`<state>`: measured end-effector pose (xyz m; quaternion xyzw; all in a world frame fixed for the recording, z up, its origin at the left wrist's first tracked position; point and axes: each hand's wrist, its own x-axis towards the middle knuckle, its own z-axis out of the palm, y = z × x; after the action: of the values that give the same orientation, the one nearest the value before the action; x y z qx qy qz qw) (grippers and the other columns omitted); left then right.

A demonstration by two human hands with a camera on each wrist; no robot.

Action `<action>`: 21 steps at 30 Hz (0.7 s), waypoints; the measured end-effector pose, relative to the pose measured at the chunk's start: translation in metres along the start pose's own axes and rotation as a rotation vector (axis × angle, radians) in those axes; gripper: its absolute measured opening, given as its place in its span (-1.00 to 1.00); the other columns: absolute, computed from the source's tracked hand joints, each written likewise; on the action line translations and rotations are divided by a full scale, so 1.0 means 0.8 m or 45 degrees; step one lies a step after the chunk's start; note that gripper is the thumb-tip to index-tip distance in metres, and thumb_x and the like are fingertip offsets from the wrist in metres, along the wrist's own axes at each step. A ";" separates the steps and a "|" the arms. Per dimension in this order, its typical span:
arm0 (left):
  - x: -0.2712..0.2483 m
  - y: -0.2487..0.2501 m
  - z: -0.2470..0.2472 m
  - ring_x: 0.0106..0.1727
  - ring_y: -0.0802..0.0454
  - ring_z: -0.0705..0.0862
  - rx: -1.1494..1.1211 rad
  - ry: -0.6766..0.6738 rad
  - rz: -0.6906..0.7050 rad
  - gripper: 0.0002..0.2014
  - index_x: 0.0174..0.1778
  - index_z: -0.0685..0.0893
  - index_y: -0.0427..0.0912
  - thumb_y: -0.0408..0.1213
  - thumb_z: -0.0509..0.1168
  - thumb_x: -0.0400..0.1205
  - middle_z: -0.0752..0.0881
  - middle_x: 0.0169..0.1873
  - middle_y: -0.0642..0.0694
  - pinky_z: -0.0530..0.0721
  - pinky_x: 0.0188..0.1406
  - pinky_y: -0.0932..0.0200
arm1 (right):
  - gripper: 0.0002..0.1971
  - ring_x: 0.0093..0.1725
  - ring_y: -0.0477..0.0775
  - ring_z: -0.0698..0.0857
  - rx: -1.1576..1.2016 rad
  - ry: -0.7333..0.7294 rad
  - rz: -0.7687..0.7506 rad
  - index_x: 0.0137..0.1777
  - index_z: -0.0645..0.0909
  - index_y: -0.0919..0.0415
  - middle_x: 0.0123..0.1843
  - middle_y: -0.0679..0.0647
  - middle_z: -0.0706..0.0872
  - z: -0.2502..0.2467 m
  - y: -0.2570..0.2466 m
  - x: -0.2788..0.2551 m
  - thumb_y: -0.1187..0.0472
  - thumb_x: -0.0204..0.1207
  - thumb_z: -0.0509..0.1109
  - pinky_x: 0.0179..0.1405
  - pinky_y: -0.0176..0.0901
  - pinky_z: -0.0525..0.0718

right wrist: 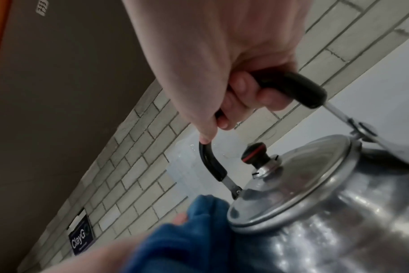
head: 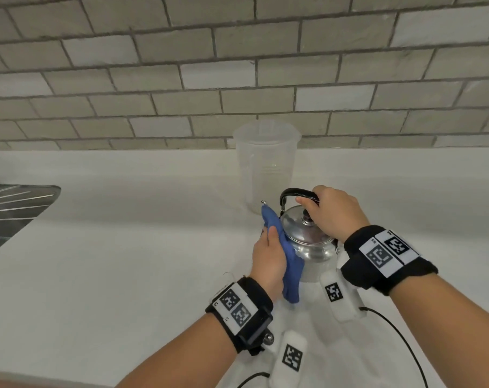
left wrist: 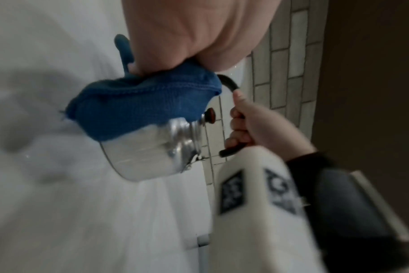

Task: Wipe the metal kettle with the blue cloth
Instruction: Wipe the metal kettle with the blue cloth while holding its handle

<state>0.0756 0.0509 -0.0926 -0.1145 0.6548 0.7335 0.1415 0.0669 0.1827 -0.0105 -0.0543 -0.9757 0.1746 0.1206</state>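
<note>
A shiny metal kettle [head: 307, 239] with a black knob on its lid stands on the white counter [head: 139, 247]. My right hand [head: 331, 211] grips its black arched handle [head: 295, 193] from above; the right wrist view shows the fingers [right wrist: 245, 92] curled round the handle [right wrist: 297, 88]. My left hand [head: 268, 253] holds the bunched blue cloth [head: 288, 264] against the kettle's left side, near the spout. In the left wrist view the cloth [left wrist: 138, 105] covers the kettle's [left wrist: 152, 153] upper side under my palm [left wrist: 175, 37]. The left fingers are mostly hidden by the cloth.
A clear plastic jug [head: 267, 166] stands just behind the kettle, against the grey tiled wall [head: 237, 65]. A steel sink drainboard [head: 13, 203] lies at the far left. Black cables [head: 400, 334] trail from the wrist units near the counter's front.
</note>
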 end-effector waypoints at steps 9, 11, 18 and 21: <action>-0.047 0.098 -0.090 0.09 -0.03 0.78 -0.022 -0.081 0.261 -0.66 0.13 0.67 -0.14 0.00 0.09 0.82 0.76 -0.04 -0.12 0.77 0.00 0.03 | -0.59 -0.30 0.13 0.63 0.068 -0.034 -0.016 -0.17 0.55 0.19 -0.36 0.04 0.63 -0.003 0.000 -0.006 -0.16 0.63 0.18 -0.38 -0.11 0.43; -0.023 0.105 -0.101 0.42 -0.18 0.65 0.415 -0.091 0.336 -0.56 0.36 0.64 -0.14 0.08 0.08 0.80 0.71 0.32 -0.20 0.59 0.44 -0.14 | -0.59 -0.32 0.11 0.62 0.086 -0.042 -0.021 -0.17 0.56 0.20 -0.35 0.05 0.64 -0.004 0.000 -0.005 -0.16 0.63 0.18 -0.44 -0.15 0.41; 0.068 0.064 -0.137 0.70 -0.27 0.30 1.595 -0.406 0.201 -0.57 0.63 0.44 -0.29 -0.30 -0.01 0.85 0.38 0.66 -0.29 0.19 0.70 -0.05 | -0.59 -0.27 0.14 0.67 0.092 -0.034 -0.040 -0.14 0.56 0.20 -0.28 0.09 0.70 -0.004 0.000 -0.009 -0.16 0.63 0.17 -0.29 -0.09 0.54; 0.087 0.027 -0.135 0.79 -0.31 -0.17 2.097 -0.509 -0.003 -0.34 0.81 -0.10 -0.14 -0.01 -0.04 0.84 -0.20 0.79 -0.24 -0.08 0.74 -0.19 | -0.61 -0.29 0.11 0.66 0.107 -0.039 -0.048 -0.14 0.56 0.18 -0.29 0.07 0.70 -0.003 0.001 -0.009 -0.15 0.63 0.17 -0.33 -0.10 0.51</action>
<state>0.0015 -0.0545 -0.1097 0.1563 0.9427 0.0288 0.2934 0.0742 0.1831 -0.0097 -0.0280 -0.9701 0.2140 0.1112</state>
